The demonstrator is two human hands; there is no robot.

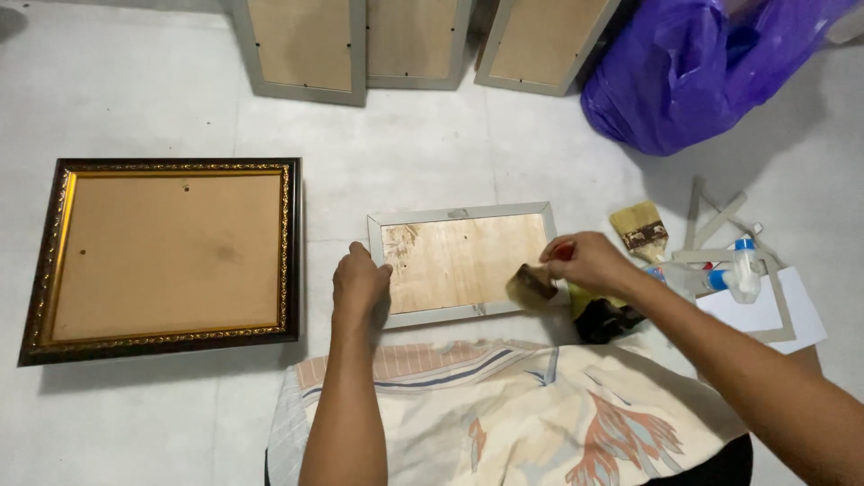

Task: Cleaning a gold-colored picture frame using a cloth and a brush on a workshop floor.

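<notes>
A small grey picture frame (461, 214) lies face down on the floor, its brown backing board showing. My left hand (358, 286) rests on the frame's left edge, fingers curled down on it. My right hand (589, 261) grips a paintbrush with a red handle; its bristles (531, 286) touch the frame's lower right corner.
A large dark frame with gold trim (166, 256) lies face down at left. Three grey frames (306, 49) lean at the top. A purple plastic bag (702, 72) sits top right. A second brush (641, 229), glue bottles (742, 270), grey strips and white paper lie at right. Patterned cloth (504, 414) covers my lap.
</notes>
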